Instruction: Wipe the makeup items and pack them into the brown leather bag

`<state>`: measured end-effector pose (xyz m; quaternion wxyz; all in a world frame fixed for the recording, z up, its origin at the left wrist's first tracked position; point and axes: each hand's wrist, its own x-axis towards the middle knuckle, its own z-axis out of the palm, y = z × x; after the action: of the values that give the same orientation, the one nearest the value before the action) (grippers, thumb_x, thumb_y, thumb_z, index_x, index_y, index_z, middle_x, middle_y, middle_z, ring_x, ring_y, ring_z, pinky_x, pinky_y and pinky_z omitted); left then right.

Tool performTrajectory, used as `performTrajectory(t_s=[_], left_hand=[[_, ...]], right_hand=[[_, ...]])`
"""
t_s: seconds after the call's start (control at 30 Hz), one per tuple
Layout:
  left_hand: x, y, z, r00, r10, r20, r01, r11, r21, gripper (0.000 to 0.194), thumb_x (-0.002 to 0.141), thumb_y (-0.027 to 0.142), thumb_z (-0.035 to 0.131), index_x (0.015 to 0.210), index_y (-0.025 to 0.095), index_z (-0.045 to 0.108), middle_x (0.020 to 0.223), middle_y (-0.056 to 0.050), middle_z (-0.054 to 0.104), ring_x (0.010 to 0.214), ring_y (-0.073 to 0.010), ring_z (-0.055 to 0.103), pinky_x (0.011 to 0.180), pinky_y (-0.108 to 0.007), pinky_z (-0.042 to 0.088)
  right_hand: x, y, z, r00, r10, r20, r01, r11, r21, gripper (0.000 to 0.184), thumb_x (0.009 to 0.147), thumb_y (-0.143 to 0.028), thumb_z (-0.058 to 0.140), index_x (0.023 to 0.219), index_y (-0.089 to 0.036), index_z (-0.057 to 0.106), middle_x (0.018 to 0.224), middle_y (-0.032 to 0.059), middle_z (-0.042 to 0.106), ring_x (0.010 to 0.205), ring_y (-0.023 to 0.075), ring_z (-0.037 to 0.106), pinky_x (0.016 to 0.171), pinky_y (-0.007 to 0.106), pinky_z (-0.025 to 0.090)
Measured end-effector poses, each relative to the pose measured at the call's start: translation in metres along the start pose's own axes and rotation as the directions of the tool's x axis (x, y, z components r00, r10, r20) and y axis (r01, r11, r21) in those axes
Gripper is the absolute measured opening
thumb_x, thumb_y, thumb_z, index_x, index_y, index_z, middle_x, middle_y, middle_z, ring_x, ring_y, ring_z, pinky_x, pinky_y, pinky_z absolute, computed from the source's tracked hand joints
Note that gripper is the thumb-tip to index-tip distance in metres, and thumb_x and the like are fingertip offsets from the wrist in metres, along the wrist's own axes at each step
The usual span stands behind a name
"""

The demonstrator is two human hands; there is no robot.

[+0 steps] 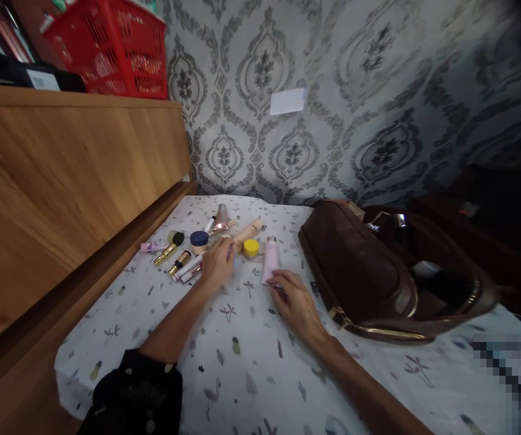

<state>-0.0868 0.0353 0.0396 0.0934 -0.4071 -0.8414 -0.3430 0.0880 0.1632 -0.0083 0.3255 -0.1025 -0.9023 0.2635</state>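
My left hand (pixel 218 264) reaches among the cosmetics with its fingers curled together. A bluish bit shows at the fingertips, too blurred to name. My right hand (pixel 294 299) pinches the flat lower end of a pale pink squeeze tube (pixel 270 257), which lies on the cloth. Between the hands sits a small yellow-lidded jar (pixel 251 248). Just beyond my left hand are a navy-lidded jar (pixel 199 241), a beige tube (pixel 249 231) and a rose-coloured tube (pixel 221 219). Left of that hand lie a gold lipstick (pixel 166 254), a black and gold lipstick (pixel 180 264) and slim white tubes (pixel 188 269).
A brown leather bag (pixel 360 266) lies unzipped at the right on the patterned white cloth (pixel 246 374). A wooden cabinet (pixel 74 163) borders the left side, with a red basket (pixel 124 54) on top. A patterned wall (pixel 251 145) stands behind.
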Motion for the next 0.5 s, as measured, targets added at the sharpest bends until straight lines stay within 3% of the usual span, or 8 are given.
performTrajectory(t_s=[0.17, 0.27, 0.5], left_hand=[[0.012, -0.027, -0.032, 0.984, -0.135, -0.114, 0.153, 0.972, 0.179, 0.035, 0.093, 0.014, 0.039, 0.122, 0.019, 0.059, 0.126, -0.014, 0.059, 0.123, -0.0299, 0.048, 0.100, -0.042, 0.039], [0.018, -0.044, -0.045, 0.965, -0.225, -0.138, 0.252, 0.942, 0.224, 0.039, 0.092, 0.014, 0.038, 0.125, 0.012, 0.057, 0.122, -0.020, 0.062, 0.119, -0.0337, 0.052, 0.096, -0.045, 0.041], [0.023, -0.053, -0.054, 0.962, -0.261, -0.084, 0.273, 0.938, 0.212, 0.034, 0.091, 0.020, 0.043, 0.115, 0.022, 0.066, 0.105, -0.008, 0.073, 0.104, -0.0267, 0.062, 0.087, -0.035, 0.045]], right_hand=[[0.001, -0.001, 0.000, 1.000, 0.021, -0.004, -0.021, 1.000, 0.012, 0.019, 0.088, -0.020, 0.049, 0.090, -0.022, 0.068, 0.109, 0.0110, 0.066, 0.103, 0.0276, 0.061, 0.089, 0.045, 0.052], [0.001, -0.001, 0.000, 1.000, 0.017, -0.002, -0.017, 1.000, 0.022, 0.019, 0.087, -0.020, 0.050, 0.090, -0.021, 0.068, 0.108, 0.0113, 0.066, 0.104, 0.0276, 0.061, 0.089, 0.045, 0.052], [0.001, -0.001, 0.000, 1.000, 0.018, 0.003, -0.018, 0.999, 0.027, 0.020, 0.087, -0.018, 0.047, 0.089, -0.019, 0.068, 0.108, 0.0133, 0.065, 0.103, 0.0280, 0.060, 0.087, 0.045, 0.052]])
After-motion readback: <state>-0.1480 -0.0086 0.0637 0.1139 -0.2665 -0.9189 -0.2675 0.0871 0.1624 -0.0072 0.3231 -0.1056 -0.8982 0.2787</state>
